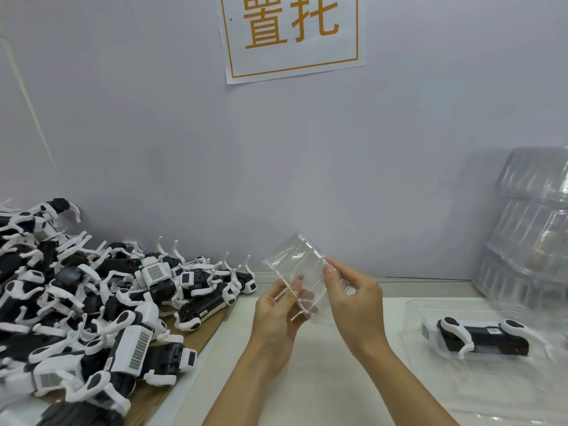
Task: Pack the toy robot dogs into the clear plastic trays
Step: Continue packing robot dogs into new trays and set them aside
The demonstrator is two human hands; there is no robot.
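Nearest to us, our left hand [278, 315] cradles a clear plastic tray [302, 279] from below and behind, fingers curled round its near edge, while our right hand [353, 298] pinches the tray's right rim between thumb and fingertips; the tray is tilted, lifted off the white table [322, 379]. We judge it thin, light and springy, likely to flex or crackle if squeezed, and slick enough to slip, so the stiffer flange edges are the place to hold it. To the right, one packed dog [482, 335] already lies inside another tray [413, 309] on the table. On the left a heap of toy robot dogs [101, 302] rests on brown cardboard [203, 333]. They look rigid and heavier, with thin white legs that could snag, so we would take one by its black body. Farther right, a stack of empty trays [534, 229] leans near the wall, under a paper sign [292, 38]
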